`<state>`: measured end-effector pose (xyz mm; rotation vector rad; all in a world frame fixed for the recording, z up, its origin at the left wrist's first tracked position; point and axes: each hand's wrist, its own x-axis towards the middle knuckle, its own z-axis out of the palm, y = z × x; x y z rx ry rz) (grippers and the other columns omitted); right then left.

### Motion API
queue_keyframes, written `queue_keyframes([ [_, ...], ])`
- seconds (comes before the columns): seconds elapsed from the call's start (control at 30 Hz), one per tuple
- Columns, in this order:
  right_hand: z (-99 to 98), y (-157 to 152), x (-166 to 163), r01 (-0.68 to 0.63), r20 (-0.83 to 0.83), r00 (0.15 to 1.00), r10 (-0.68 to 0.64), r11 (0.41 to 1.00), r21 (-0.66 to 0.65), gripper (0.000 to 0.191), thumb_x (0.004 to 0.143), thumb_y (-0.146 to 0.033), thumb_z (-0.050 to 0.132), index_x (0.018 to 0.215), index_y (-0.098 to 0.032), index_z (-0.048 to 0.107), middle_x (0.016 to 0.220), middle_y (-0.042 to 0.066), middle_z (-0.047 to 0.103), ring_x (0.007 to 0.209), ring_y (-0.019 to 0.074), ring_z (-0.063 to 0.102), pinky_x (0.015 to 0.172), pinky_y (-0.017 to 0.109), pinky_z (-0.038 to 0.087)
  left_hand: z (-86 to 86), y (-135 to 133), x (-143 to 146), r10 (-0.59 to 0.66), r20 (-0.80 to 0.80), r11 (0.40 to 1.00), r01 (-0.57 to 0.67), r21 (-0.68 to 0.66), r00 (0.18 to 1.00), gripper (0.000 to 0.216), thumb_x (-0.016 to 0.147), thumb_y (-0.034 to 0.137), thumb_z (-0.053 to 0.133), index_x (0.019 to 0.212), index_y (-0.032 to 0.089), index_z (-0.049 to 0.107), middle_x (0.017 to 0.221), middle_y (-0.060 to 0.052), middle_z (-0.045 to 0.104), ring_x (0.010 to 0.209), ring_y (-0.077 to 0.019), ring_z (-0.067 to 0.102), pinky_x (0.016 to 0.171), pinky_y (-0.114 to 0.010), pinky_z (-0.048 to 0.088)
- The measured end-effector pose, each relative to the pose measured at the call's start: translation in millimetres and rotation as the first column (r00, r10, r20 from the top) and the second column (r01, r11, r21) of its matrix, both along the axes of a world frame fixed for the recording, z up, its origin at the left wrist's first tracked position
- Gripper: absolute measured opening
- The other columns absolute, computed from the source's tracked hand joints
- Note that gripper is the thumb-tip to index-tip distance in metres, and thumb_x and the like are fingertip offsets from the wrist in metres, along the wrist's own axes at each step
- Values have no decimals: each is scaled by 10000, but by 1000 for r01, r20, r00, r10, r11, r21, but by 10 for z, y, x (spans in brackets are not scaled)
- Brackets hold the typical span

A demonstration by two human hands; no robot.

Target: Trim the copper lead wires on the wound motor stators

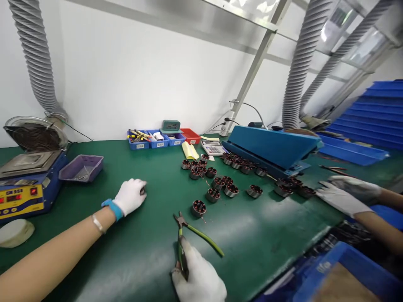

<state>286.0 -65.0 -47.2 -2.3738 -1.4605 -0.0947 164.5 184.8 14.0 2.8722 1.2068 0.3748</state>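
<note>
My left hand (130, 196), in a white glove, rests on the green table with its fingers curled in. Something dark shows between thumb and fingers, too small to name. My right hand (201, 272), also gloved, is closed around one handle of green-handled cutting pliers (180, 220). The jaws point away from me and the other handle is spread out to the right. A dark patch beside the gripped handle is unclear. Just beyond the jaws stands a motor stator (199, 208) with copper windings. Several more stators (213, 194) stand in loose groups behind it.
A purple tray (81, 168) and a blue-yellow heating machine (28, 184) stand left. Small blue tool bins (138, 144), a red bin (190, 136), a clock (171, 125) and a calculator (214, 147) line the back. A co-worker's gloved hands (343, 197) work at right, near a blue metal housing (270, 147).
</note>
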Motion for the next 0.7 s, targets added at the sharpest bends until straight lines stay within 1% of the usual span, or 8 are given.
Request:
queue_keyframes([
  [0.13, 102, -62, -12, -186, 115, 978, 176, 979, 85, 492, 783, -209, 535, 1274, -187, 546, 862, 61, 690, 681, 233, 664, 574, 322, 527, -250, -787, -759, -159, 42, 986, 161, -36, 986, 422, 849, 171, 489, 1268, 170, 540, 1344, -89, 566, 1168, -215, 565, 979, -324, 474],
  [0.2, 261, -40, -85, -370, 182, 921, 345, 919, 133, 491, 757, -290, 625, 1218, -130, 573, 923, 123, 677, 769, 281, 653, 654, 386, 542, -330, -1143, -1076, -154, 148, 988, 156, -5, 977, 489, 836, 178, 503, 1322, 140, 468, 1421, -133, 480, 1233, -230, 522, 994, -337, 474],
  [0.33, 662, 281, -400, -607, 54, 795, 605, 794, 32, 654, 528, -454, 831, 1091, -186, 635, 1073, 136, 644, 930, 322, 616, 791, 431, 534, -324, -1559, -1441, 79, 251, 994, -96, 58, 965, 402, 762, 265, 633, 1141, 153, 559, 1222, -153, 591, 1061, -287, 585, 887, -432, 507],
  [0.4, 735, 542, -594, -707, -30, 707, 706, 705, -67, 740, 434, -507, 861, 1069, -193, 645, 1098, 135, 634, 940, 330, 611, 784, 432, 531, -277, -1622, -1515, 77, 232, 995, -89, 43, 970, 248, 770, 270, 645, 999, 181, 608, 1040, -100, 645, 911, -250, 607, 800, -409, 515],
  [0.47, 662, 788, -772, -802, -84, 597, 798, 592, -77, 817, 379, -527, 864, 1083, -177, 645, 1090, 136, 636, 999, 347, 595, 864, 462, 506, -231, -1633, -1551, 24, 248, 999, -28, 15, 968, 156, 813, 273, 622, 944, 188, 629, 974, -71, 660, 840, -210, 608, 750, -361, 513],
  [0.53, 486, 960, -914, -864, -120, 495, 860, 503, 37, 754, 396, -501, 840, 1051, -176, 658, 1066, 111, 652, 1076, 337, 574, 997, 467, 434, -186, -1629, -1572, -8, 298, 1000, 15, -23, 955, 131, 863, 280, 581, 934, 193, 649, 978, -58, 674, 834, -183, 616, 747, -324, 510],
  [0.63, 238, 1036, -1035, -844, -129, 479, 869, 495, 207, 560, 471, -442, 783, 943, -159, 682, 1000, 104, 681, 1107, 304, 581, 1120, 439, 305, -94, -1609, -1589, 29, 357, 980, 43, -192, 934, 187, 912, 264, 501, 884, 216, 680, 1002, -32, 695, 864, -159, 634, 782, -290, 506],
  [0.7, 185, 1012, -1050, -834, -128, 492, 861, 508, 216, 506, 503, -450, 769, 894, -140, 687, 974, 125, 688, 1078, 298, 604, 1133, 431, 288, -15, -1560, -1587, 160, 405, 928, 3, -373, 900, 201, 897, 268, 503, 828, 216, 684, 991, -23, 703, 869, -161, 642, 794, -284, 507],
])
